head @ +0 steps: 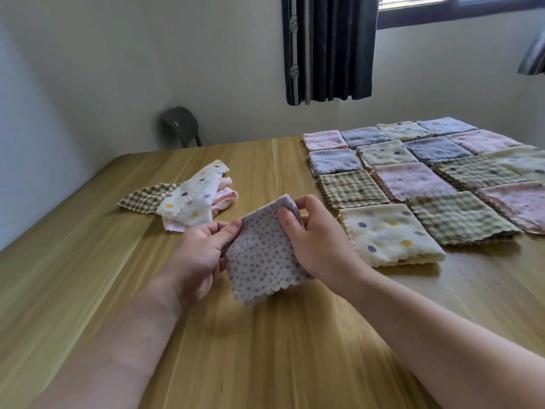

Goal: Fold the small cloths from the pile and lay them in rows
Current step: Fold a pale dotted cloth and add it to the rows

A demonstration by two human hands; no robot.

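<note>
From the head camera, both bare forearms reach in from the bottom of the frame and meet at its centre, over a wooden table (265, 364).

Between the hands is a lilac cloth (259, 258) with small grey-purple dots and a scalloped edge, held up like a diamond with one corner high and the opposite edge hanging low. Whether that lowest edge brushes the wood I cannot tell.

The left hand (200, 255) pinches the cloth's left corner: the thumb lies flat on the front face and the fingers are curled in behind.

The right hand (315, 243) grips the upper right side. Its thumb presses on the front, and its fingers are bent over the top corner, which folds round them.

To the left of centre, a little farther up the frame, lies the pile (188, 199) of unfolded cloths: a green checked one, a cream one with coloured spots, and pink ones beneath, loosely overlapping.

The right half of the frame holds the folded cloths (413, 172), squares laid edge to edge in slanting rows, pink, grey-lilac, checked and spotted. The nearest of them, a cream spotted square (389, 234), sits just beside the right hand.

At the far edge of the table, upper left of centre, a dark chair (180, 125) stands against the wall, and a dark curtain (327, 48) hangs at the top.
</note>
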